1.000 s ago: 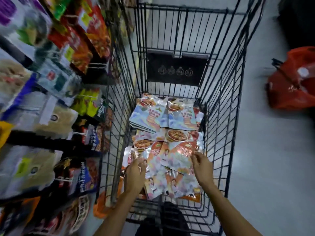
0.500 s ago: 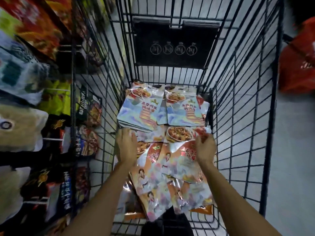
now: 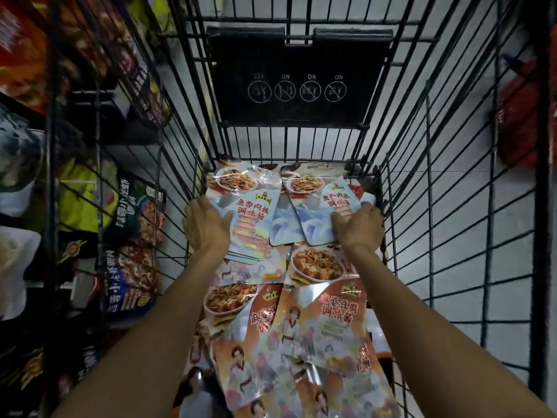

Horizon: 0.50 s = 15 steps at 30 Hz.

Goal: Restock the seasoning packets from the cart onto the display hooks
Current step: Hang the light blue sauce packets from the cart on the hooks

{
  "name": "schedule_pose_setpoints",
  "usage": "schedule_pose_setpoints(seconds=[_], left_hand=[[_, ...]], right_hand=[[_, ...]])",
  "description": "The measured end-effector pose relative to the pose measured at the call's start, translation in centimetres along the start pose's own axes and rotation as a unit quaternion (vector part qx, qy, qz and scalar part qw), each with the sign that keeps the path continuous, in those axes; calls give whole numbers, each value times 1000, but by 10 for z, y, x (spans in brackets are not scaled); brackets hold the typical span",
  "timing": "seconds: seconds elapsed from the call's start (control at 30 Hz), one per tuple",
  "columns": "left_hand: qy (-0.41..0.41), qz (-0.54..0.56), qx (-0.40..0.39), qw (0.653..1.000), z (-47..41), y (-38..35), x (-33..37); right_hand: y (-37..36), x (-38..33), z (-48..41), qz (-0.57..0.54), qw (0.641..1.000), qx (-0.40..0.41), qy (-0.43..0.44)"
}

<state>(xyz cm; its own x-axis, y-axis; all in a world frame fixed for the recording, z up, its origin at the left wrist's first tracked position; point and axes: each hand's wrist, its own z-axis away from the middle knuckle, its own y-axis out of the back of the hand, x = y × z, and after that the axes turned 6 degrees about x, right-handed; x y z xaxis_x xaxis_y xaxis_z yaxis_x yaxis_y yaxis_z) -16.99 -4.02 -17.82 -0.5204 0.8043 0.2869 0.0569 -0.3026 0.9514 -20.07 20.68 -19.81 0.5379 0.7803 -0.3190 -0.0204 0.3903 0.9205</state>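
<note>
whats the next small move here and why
Probably curl the fingers round the left stack and right stack of blue seasoning packets and lift both out of the cart. The left hand lies on the left one's outer edge, the right hand on the right one's, thumbs on top; whether fingers reach underneath is hidden.

The cart (image 3: 541, 236) is thin metal wire with a dark, fairly matt coating. The panel (image 3: 298, 86) on its far wall looks like dull black plastic. The seasoning packets (image 3: 251, 220) are smooth, glossy plastic film, silvery and foil-like where light glares. The hanging packets (image 3: 132, 212) shine likewise. The floor (image 3: 467, 260) is smooth, pale and matt.
</note>
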Motion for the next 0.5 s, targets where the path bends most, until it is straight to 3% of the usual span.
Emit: schedule_pose_setpoints(seconds=[0.17,0.3,0.37,0.43,0.5], left_hand=[[45,5,-19,999,-8,6,9],[84,14,-35,996,-16,12,17],[108,51,-54,991,-17,14,21],[152,115,-83,978,-15,16,21],[201,190,-105,955,-10,15,21]], right_hand=[[2,-11,-11,45,997,-53,15],[11,-17,-16,35,994,-97,-25],[16,-18,-17,-65,981,-164,-80],[23,-20,-12,-194,939,-234,-157],[28,-19,-9,-243,916,-261,-185]])
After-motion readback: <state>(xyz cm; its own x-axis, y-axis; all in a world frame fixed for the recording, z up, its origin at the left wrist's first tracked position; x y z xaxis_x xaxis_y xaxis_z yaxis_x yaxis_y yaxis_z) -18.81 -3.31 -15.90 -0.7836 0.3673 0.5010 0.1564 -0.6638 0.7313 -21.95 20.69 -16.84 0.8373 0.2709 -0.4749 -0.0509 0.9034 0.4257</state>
